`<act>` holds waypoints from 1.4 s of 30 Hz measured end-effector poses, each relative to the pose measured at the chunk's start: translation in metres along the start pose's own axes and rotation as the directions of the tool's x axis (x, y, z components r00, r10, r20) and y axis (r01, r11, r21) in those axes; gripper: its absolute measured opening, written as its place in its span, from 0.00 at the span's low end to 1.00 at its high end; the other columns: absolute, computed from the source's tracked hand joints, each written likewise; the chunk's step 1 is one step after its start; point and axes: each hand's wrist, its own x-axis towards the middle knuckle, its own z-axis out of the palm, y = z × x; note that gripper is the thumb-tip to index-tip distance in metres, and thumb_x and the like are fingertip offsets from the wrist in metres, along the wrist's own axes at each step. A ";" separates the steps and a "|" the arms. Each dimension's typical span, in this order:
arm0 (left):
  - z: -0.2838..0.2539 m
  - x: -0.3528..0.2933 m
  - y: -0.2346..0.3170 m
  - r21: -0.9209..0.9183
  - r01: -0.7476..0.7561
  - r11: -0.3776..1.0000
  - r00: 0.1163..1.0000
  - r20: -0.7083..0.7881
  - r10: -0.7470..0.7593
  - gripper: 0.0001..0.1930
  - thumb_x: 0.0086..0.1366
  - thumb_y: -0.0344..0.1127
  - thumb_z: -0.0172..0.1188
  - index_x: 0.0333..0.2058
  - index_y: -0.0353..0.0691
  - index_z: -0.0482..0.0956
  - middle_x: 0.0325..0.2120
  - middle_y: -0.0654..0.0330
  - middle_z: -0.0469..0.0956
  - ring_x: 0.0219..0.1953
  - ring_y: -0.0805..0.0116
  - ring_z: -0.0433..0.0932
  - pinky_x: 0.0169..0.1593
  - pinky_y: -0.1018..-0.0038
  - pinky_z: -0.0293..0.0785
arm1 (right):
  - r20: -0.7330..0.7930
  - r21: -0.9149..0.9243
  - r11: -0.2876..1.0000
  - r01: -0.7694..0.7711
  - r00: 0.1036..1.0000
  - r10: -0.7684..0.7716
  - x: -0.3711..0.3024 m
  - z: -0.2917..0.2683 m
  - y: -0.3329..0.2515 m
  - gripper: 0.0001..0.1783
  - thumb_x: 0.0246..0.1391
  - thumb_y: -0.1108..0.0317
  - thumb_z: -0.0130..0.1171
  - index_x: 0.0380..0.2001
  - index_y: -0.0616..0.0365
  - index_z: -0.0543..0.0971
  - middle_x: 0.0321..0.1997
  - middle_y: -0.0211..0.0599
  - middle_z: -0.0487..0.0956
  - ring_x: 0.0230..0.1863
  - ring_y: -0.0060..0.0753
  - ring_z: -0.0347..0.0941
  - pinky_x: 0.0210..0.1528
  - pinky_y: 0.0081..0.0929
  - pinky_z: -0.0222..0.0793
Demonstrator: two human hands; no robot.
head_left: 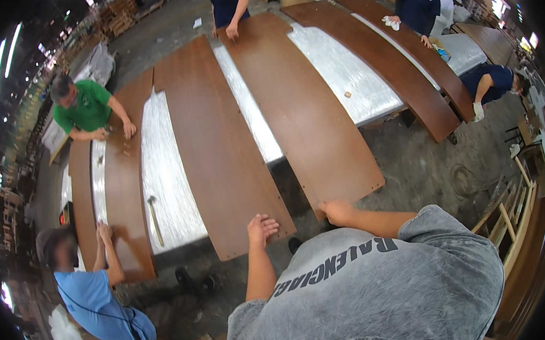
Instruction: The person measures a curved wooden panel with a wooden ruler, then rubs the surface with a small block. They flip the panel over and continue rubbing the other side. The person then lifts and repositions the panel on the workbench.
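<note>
My left hand [262, 228] rests at the near end of a long brown wooden panel [214, 147], its fingers stretched out over the surface. At the near left corner of a second brown panel [302, 102], my right hand [338, 212] is closed round the edge, with some of its fingers hidden. Both panels have small dark holes along their near ends. They lie across supports wrapped in shiny clear film [251, 115]. A hammer [156, 220] lies on the wrapped surface left of the first panel.
More brown panels [128, 204] lie to the left and others [381, 61] at the far right. A person in green [84, 109] and one in light blue [102, 303] work at the left. People in dark blue [227, 2] stand beyond. Wooden frames [516, 206] stand at the right.
</note>
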 end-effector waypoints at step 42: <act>0.054 0.107 0.083 0.813 0.440 0.382 0.487 -0.573 0.659 0.33 0.72 0.48 0.48 0.72 0.44 0.58 0.75 0.51 0.48 0.78 0.51 0.41 0.75 0.42 0.36 | 0.061 -0.489 0.866 -0.106 0.986 0.155 0.265 -0.099 -0.070 0.23 0.67 0.53 0.52 0.37 0.64 0.83 0.37 0.57 0.84 0.42 0.60 0.81 0.46 0.51 0.77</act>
